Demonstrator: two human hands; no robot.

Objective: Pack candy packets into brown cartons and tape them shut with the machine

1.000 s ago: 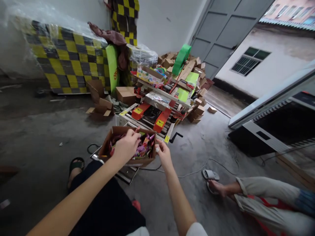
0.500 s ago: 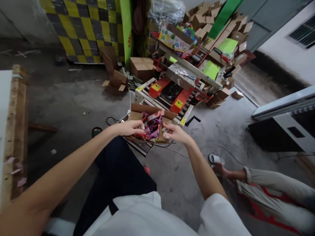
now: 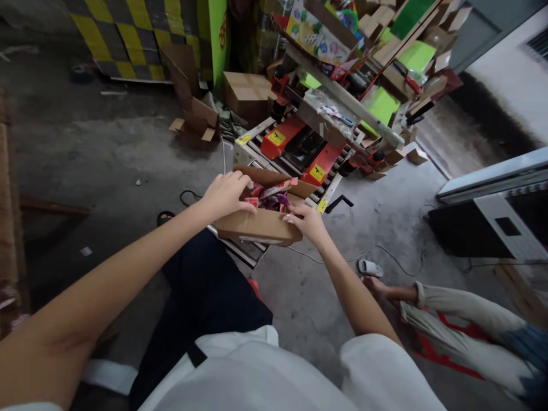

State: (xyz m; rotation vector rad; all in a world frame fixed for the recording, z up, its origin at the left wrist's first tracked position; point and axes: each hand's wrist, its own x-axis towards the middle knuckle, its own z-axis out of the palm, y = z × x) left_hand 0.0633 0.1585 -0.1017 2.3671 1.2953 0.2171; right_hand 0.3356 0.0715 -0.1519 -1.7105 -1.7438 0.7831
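Brown cardboard at the centre of the frame, that's the open rectangular box [image 3: 259, 227], and look inside: shiny pink and purple wrapped packets [image 3: 278, 193], heaped together! Over its left end rests the bare left hand [image 3: 229, 197], thumb and fingers spread wide apart; at its right end, the bare right hand [image 3: 307, 222], fingers bent and narrow beside the near edge, though whether they pinch it I cannot tell. Just beyond, upper middle, sits the grey roller machine with red bars [image 3: 327, 158], its bent black crank [image 3: 340, 202] jutting right; lower right, a person's pale-trousered legs [image 3: 462, 308]; upper left, a yellow-and-black checkered stack [image 3: 128, 40]
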